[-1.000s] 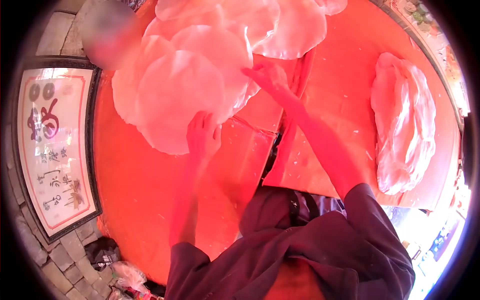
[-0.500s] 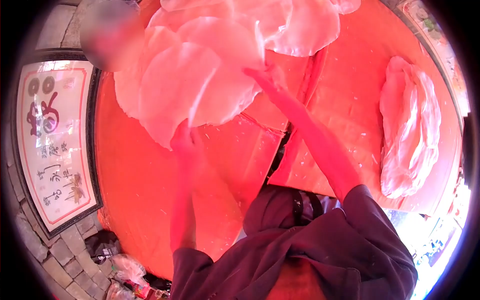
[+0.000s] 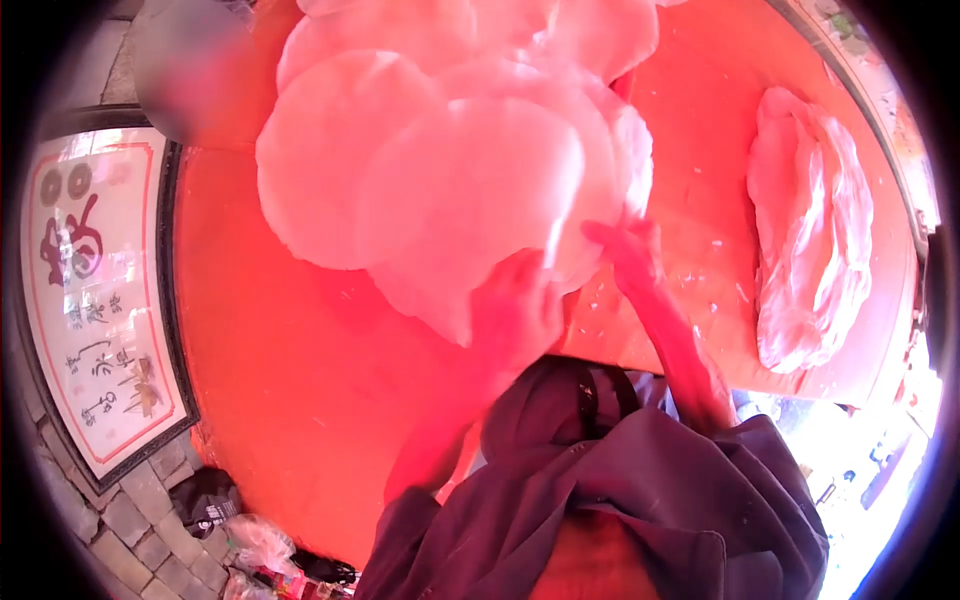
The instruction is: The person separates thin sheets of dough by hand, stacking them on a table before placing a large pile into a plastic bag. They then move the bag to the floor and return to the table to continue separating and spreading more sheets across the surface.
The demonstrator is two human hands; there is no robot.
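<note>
Several thin, round, pale sheets, perhaps of dough (image 3: 470, 180), overlap one another on the red-lit table; their exact kind does not show. My left hand (image 3: 518, 305) grips the near edge of the top sheets, and a pointed corner hangs out to its left. At the right edge, my right hand (image 3: 635, 258) holds the layers, thumb stretched over the top and the other fingers curled at the rim. A bright crease runs through the top sheet just above my left hand.
A folded pile of similar pale sheets (image 3: 808, 235) lies on the right of the table (image 3: 300, 400). On the left stands a framed sign (image 3: 100, 300) with calligraphy. Bags (image 3: 258, 545) lie on the stone paving (image 3: 130, 525). A blurred figure (image 3: 190, 65) is at the upper left.
Both hands have moved right, the right hand also toward me, and the sheets have come along. They now cover the table seam that showed before and lie flatter and rounder.
</note>
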